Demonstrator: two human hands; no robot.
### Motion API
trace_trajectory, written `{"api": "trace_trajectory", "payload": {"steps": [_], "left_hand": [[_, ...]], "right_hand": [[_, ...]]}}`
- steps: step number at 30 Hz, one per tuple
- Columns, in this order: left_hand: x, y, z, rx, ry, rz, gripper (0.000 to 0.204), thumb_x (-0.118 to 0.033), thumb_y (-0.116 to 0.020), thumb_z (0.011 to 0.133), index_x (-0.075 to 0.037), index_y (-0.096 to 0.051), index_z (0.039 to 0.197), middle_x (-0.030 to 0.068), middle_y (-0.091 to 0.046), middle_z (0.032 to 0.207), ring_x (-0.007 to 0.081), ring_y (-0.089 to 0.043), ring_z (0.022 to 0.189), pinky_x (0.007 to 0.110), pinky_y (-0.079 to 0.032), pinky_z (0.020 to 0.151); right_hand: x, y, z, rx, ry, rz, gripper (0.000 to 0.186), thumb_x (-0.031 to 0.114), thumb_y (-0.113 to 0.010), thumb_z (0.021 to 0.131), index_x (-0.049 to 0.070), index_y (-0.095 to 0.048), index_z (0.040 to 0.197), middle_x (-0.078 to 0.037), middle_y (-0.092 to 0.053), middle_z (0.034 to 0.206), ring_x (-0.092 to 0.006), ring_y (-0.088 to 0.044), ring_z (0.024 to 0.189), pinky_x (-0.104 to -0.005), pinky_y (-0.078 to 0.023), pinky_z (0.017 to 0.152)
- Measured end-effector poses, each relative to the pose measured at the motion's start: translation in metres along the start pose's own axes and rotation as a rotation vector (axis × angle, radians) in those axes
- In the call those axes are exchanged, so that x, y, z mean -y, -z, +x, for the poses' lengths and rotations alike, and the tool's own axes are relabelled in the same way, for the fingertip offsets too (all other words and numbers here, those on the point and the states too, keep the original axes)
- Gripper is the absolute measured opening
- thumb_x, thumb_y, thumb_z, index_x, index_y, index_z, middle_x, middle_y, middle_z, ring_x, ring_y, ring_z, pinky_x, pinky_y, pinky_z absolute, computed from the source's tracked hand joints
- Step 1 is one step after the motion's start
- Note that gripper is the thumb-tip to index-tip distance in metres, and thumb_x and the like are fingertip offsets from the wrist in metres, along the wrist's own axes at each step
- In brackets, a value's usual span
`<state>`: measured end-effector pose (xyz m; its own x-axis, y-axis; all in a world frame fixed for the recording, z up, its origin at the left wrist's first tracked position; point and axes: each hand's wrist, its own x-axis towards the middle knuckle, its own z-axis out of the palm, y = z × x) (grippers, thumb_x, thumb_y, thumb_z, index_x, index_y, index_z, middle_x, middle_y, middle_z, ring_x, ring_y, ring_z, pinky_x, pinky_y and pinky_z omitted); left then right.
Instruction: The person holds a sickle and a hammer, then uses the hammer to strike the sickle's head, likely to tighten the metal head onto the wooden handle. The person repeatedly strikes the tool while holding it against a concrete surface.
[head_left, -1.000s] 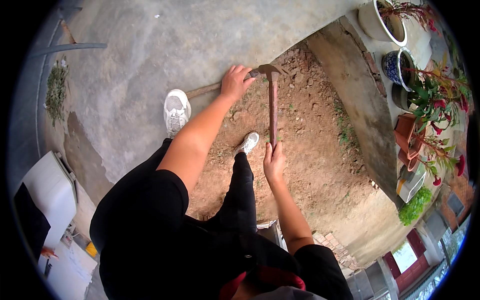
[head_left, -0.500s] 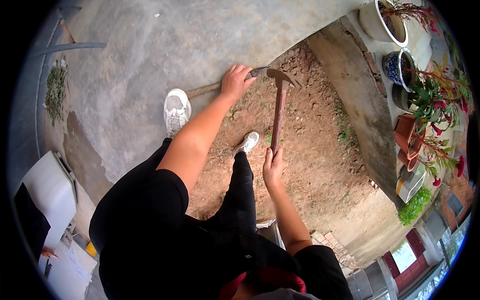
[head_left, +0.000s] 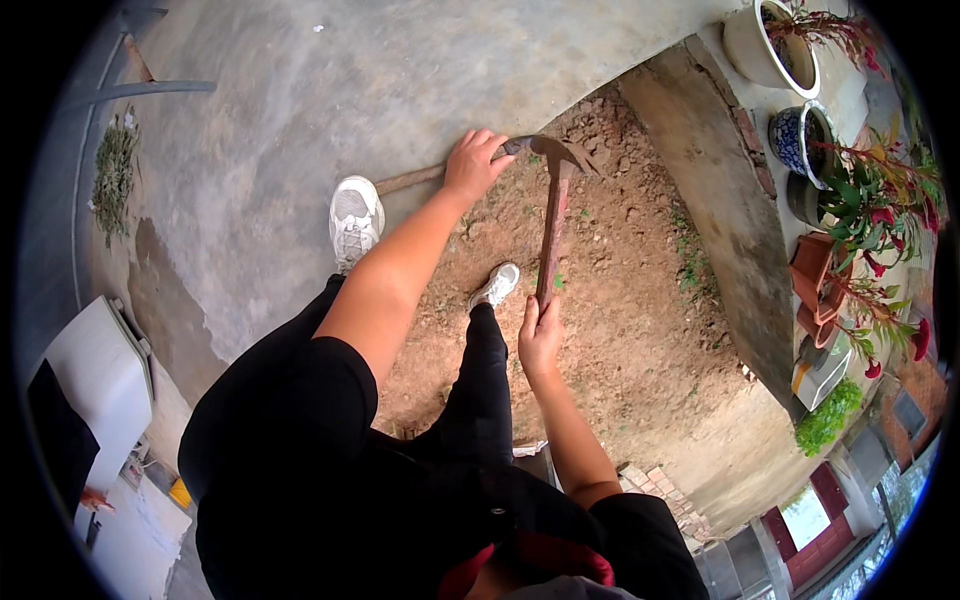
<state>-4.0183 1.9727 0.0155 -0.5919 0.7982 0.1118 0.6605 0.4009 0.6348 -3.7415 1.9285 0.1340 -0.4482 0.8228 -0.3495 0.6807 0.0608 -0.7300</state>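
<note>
My right hand [head_left: 540, 338] is closed around the lower end of a claw hammer's reddish handle. The claw hammer [head_left: 553, 225] points away from me, its rusty head over the soil and its claws to the right. Further off, my left hand [head_left: 473, 166] grips a wooden-handled tool [head_left: 410, 179] near its dark, curved metal end. That metal end meets the left side of the hammer head, apparently touching it. The tool's wooden handle runs left to my white shoe [head_left: 355, 220], which stands at its end on the concrete.
Bare soil [head_left: 620, 300] lies under my other shoe [head_left: 495, 286]. A low concrete wall [head_left: 715, 180] borders it on the right, with a white flowerpot [head_left: 755, 45], a blue-and-white pot [head_left: 788, 138] and red-flowered plants [head_left: 880, 215] beyond. Dried plants [head_left: 115, 175] lie at far left.
The hammer head has shifted slightly left against the curved metal end. My right hand has moved a little left with the handle; my left hand stays nearly still.
</note>
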Motion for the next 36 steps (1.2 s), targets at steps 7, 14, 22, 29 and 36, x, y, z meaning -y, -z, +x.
{"api": "trace_trajectory", "payload": {"steps": [7,14,22,29,36], "left_hand": [[-0.006,0.003,0.001,0.062,0.052,0.046,0.036,-0.030,-0.072,0.082,-0.008,-0.066,0.110,0.0049,-0.060,0.100,0.0265,-0.055,0.100,0.038,-0.048,0.086],[-0.004,0.002,0.000,0.051,0.042,0.042,0.036,-0.030,-0.072,0.082,-0.009,-0.067,0.110,0.0046,-0.060,0.100,0.0261,-0.055,0.101,0.038,-0.048,0.087],[-0.004,0.002,0.000,0.045,0.013,0.052,0.034,-0.029,-0.071,0.083,-0.008,-0.066,0.109,0.0054,-0.060,0.099,0.0264,-0.054,0.100,0.038,-0.047,0.087],[-0.004,0.002,-0.001,0.019,0.002,0.002,0.036,-0.026,-0.073,0.081,-0.007,-0.067,0.110,0.0081,-0.059,0.097,0.0283,-0.055,0.099,0.039,-0.047,0.086],[-0.007,0.006,0.002,0.086,0.023,0.059,0.036,-0.023,-0.074,0.081,-0.008,-0.064,0.112,0.0073,-0.058,0.102,0.0269,-0.055,0.103,0.038,-0.048,0.087]], "right_hand": [[-0.001,0.001,0.033,0.090,-0.051,0.006,0.019,0.023,-0.052,0.100,0.004,-0.049,0.102,-0.024,-0.060,0.069,-0.0442,-0.061,0.063,-0.0485,-0.043,0.052],[-0.004,0.003,0.005,0.068,-0.075,-0.016,0.020,0.022,-0.052,0.100,0.003,-0.048,0.102,-0.023,-0.059,0.066,-0.0427,-0.062,0.061,-0.0474,-0.043,0.051],[0.007,0.008,0.009,-0.012,0.050,0.072,0.018,0.020,-0.053,0.100,0.003,-0.049,0.103,-0.021,-0.057,0.063,-0.0400,-0.060,0.057,-0.0439,-0.044,0.050],[0.001,-0.004,0.013,0.064,-0.116,-0.056,0.023,0.025,-0.051,0.100,0.003,-0.050,0.099,-0.025,-0.059,0.069,-0.0452,-0.059,0.064,-0.0495,-0.044,0.055],[-0.005,0.019,0.009,-0.073,-0.210,0.219,0.030,0.031,-0.050,0.102,0.003,-0.049,0.095,-0.011,-0.054,0.066,-0.0189,-0.052,0.056,-0.0355,-0.042,0.052]]}}
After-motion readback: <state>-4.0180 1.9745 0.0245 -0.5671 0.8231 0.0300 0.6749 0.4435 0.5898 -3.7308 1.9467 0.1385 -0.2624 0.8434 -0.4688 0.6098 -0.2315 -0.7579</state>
